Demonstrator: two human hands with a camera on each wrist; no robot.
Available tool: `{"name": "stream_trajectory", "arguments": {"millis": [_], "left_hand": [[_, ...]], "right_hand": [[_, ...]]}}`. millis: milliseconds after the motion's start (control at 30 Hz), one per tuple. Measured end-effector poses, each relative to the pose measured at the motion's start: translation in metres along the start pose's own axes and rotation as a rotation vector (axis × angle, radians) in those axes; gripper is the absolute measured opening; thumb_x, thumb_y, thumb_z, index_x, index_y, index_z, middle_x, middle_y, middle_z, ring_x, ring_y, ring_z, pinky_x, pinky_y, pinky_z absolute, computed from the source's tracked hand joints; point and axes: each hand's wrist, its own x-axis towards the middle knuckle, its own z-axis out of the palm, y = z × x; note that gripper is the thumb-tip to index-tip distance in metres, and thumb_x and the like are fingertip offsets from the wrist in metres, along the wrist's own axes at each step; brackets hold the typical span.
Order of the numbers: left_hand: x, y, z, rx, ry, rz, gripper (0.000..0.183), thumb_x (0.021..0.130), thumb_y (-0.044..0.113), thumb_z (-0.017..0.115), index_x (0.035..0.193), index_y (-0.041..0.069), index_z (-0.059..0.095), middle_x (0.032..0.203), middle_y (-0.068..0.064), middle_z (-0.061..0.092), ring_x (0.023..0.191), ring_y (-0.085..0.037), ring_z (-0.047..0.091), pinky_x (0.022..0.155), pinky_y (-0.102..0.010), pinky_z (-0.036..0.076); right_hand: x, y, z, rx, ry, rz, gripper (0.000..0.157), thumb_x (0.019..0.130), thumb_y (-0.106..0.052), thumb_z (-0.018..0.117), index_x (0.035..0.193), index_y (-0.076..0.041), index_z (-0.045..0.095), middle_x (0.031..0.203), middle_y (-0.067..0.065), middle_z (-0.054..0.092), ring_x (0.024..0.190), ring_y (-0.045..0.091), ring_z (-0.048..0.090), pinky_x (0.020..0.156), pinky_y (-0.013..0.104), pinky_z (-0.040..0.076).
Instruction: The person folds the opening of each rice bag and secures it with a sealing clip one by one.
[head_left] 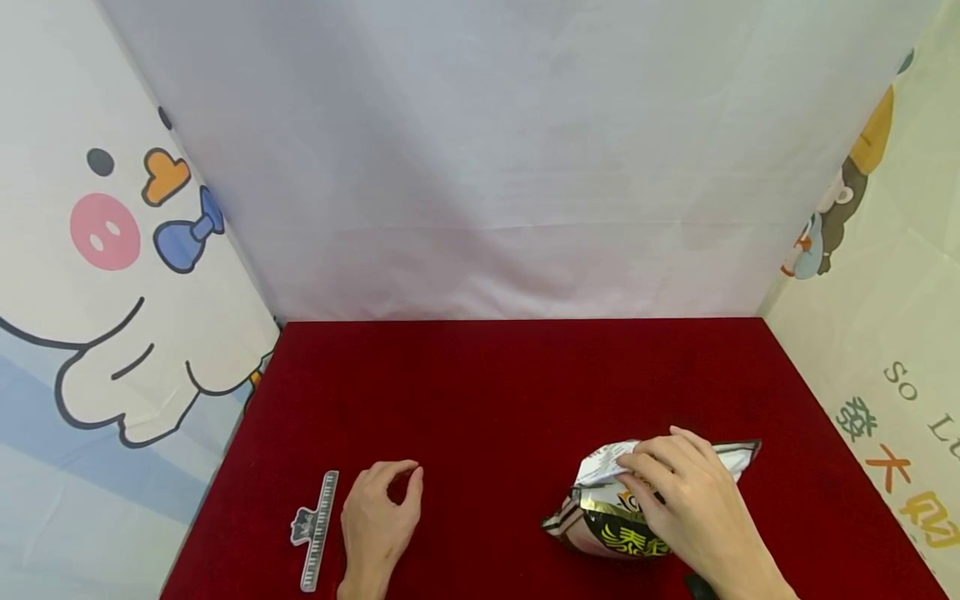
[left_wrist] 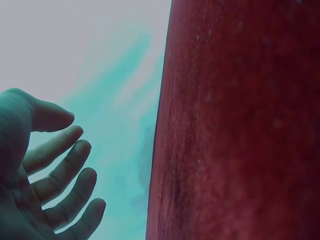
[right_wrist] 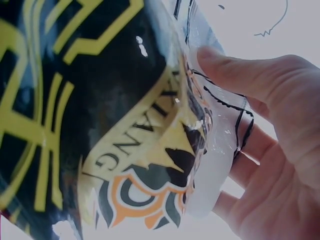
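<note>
In the head view a glossy snack bag (head_left: 626,533), black and pink with yellow lettering, lies at the right of the red table. Its silvery-white top is folded over. My right hand (head_left: 686,492) is on that top, with thumb and fingers around the folded edge. From the right wrist, the bag (right_wrist: 135,125) fills the left side, and the thumb of the right hand (right_wrist: 270,115) lies against the pale flap, fingers behind it. My left hand (head_left: 381,517) hovers at the left with fingers loosely curved, holding nothing. Beside it lies a clear clip (head_left: 318,533) with a long ruled bar.
The red table (head_left: 480,400) ends at a white cloth backdrop (head_left: 480,167). Printed cloths with cartoon figures stand at the left and right sides. A small dark object (head_left: 699,587) lies partly hidden under the right wrist.
</note>
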Motion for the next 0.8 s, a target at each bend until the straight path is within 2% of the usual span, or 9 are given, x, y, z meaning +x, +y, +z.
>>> {"name": "stream_trajectory", "arguments": {"millis": [367,800], "left_hand": [[-0.0003,-0.0050,-0.0009,0.007,0.009,-0.014,0.007,0.089,0.024,0.085,0.096,0.022,0.084,0.097,0.003,0.080,0.091,-0.020,0.073,0.077,-0.046,0.058],[-0.0001,-0.0077,-0.0032,0.019,-0.028,-0.039,0.010,0.090,0.025,0.084,0.099,0.020,0.084,0.100,0.002,0.080,0.094,-0.022,0.073,0.078,-0.048,0.059]], "right_hand": [[0.0001,0.0001,0.0010,0.002,-0.001,0.000,0.059,0.114,-0.044,0.039,0.089,-0.008,0.079,0.087,0.003,0.074,0.084,0.024,0.069,0.128,0.019,0.019],[0.0005,0.0013,0.0028,0.002,0.016,-0.016,0.057,0.115,-0.042,0.040,0.089,-0.009,0.079,0.087,0.002,0.074,0.084,0.024,0.069,0.128,0.020,0.021]]}}
